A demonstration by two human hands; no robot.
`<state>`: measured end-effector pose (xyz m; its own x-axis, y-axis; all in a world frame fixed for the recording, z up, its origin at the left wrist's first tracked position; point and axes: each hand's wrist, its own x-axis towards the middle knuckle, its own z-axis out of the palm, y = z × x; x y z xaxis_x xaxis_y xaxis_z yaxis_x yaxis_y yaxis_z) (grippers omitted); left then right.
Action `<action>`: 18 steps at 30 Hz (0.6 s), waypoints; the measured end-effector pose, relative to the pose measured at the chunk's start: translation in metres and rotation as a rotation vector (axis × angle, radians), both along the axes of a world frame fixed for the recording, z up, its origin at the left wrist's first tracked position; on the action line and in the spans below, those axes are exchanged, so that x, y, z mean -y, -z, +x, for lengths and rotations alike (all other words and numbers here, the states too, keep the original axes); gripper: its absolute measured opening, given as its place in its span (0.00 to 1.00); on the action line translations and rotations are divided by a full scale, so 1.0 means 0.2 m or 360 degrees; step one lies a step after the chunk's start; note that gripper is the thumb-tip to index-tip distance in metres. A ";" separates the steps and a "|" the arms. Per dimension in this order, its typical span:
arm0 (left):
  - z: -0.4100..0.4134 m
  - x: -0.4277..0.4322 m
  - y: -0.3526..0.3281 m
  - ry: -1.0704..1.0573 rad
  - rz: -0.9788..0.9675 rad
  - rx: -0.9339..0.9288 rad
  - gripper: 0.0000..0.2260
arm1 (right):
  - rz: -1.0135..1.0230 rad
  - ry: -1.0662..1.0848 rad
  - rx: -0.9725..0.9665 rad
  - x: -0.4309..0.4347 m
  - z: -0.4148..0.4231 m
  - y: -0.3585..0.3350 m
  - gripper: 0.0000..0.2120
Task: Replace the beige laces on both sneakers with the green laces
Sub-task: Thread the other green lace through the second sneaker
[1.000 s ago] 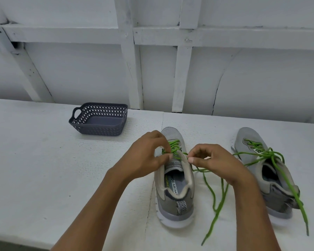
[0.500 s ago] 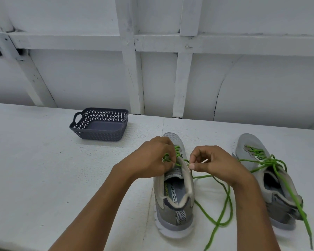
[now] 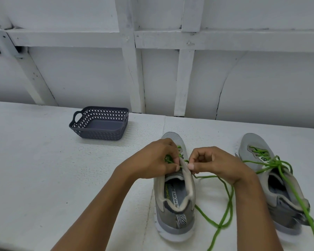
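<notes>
Left hand (image 3: 156,160): fingers curled, pinching green lace (image 3: 229,201) at the upper eyelets.
Right hand (image 3: 214,163): thumb and forefinger pinching the same lace beside the collar.
Grey mesh sneaker (image 3: 174,205): on white textured table (image 3: 43,169), toe pointing away, heel toward the person, long axis near-to-far; padded beige collar, white sole.
Loose lace ends loop to its right.

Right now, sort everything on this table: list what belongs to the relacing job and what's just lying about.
In the job: middle sneaker, loose green lace, right sneaker, second green lace, left hand, right hand.

Lying about: dark basket, set apart from the shoes on the white table.
</notes>
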<state>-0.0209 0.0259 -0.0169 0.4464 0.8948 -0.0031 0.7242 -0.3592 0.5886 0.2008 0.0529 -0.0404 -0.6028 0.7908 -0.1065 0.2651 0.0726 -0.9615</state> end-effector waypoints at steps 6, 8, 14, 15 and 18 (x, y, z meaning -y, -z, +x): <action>-0.04 0.02 0.02 -0.0110 -0.0070 0.0107 0.12 | -0.0055 0.0042 -0.0067 0.01 0.07 0.03 0.07; -0.04 0.02 0.03 -0.0139 -0.0073 0.0131 0.14 | -0.0044 0.0061 -0.0018 0.01 0.07 0.04 0.09; -0.08 0.02 0.04 -0.0179 -0.0084 0.0155 0.16 | 0.0047 0.0241 0.0034 0.02 0.03 0.01 0.19; -0.09 0.02 0.04 -0.0182 -0.0082 0.0154 0.15 | 0.0049 0.0208 0.0133 0.02 0.01 0.01 0.21; -0.08 0.02 0.05 -0.0186 -0.0086 0.0206 0.13 | 0.0023 0.0073 0.0262 0.03 -0.06 0.02 0.21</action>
<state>-0.0373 0.0217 -0.0266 0.3391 0.9408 -0.0020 0.6760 -0.2422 0.6959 0.1895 0.0474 -0.0454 -0.5412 0.8193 -0.1893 0.4222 0.0701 -0.9038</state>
